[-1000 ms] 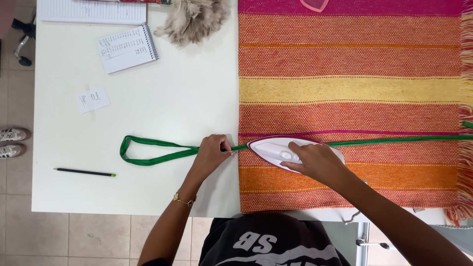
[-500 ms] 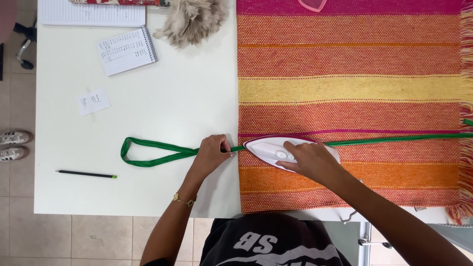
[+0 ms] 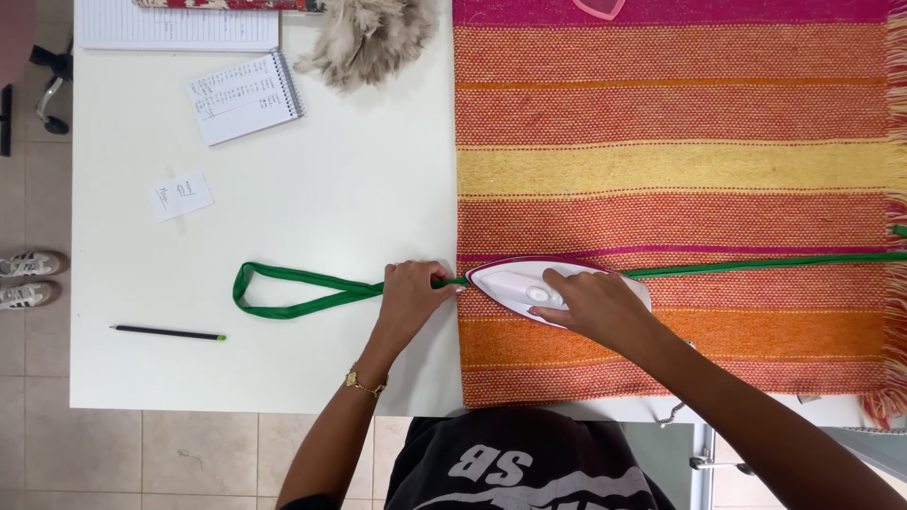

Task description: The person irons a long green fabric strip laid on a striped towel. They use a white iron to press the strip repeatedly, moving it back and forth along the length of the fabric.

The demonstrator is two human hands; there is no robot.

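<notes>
Seen from above, a person is standing at the 6 o'clock edge of a white table (image 3: pixel 312 189) and working with both bare hands. The right hand (image 3: pixel 590 304) is lying over a white iron (image 3: pixel 529 281) with a dark red rim, fingers curled down around its handle in a closed grip, and the iron's pointed nose is aiming toward 9 o'clock. The iron is sitting on a striped woven cloth (image 3: pixel 680 123) in pink, orange and yellow that is covering the right half of the table. A narrow green strap (image 3: pixel 756 262) is running under the iron, stretching away toward 3 o'clock across the cloth and ending at 9 o'clock in a flat loop on the bare table. The left hand (image 3: pixel 414 295), just off the iron's nose, is pressing and pinching the strap between closed fingers against the table. The strap is looking thin, soft and limp, likely to slide or twist unless it is being held taut close to the iron; the iron is probably heavy and hot underneath, so the handle on top seems the only safe place to take hold. At 9 o'clock from the loop, a black pencil (image 3: pixel 168 332) is lying on the table. Toward 11 o'clock, a spiral notepad (image 3: pixel 244 97) and a small paper slip (image 3: pixel 181 195) are resting, and a fluffy beige tuft (image 3: pixel 364 38) is sitting at 12 o'clock.
</notes>
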